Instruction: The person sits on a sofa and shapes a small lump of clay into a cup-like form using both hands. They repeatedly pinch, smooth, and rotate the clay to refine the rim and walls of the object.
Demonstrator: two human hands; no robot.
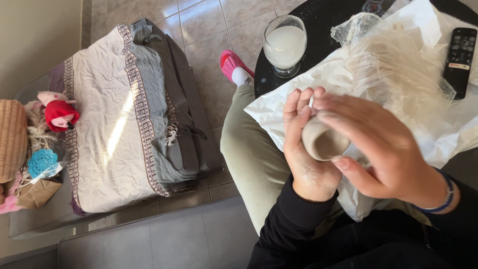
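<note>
Both the left hand [308, 149] and right hand [383, 149] are gripping 1 soft, easily dented clay cup [323, 142], likely best cradled around its wall.

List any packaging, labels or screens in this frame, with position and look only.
Clear plastic bag: crumpled on white paper, upper right, on the round black table.
White paper wrap: spread under the hands.
Brown paper bag: far left, folded.
Remote control: black, right edge, with a small white label.
No screens.
</note>
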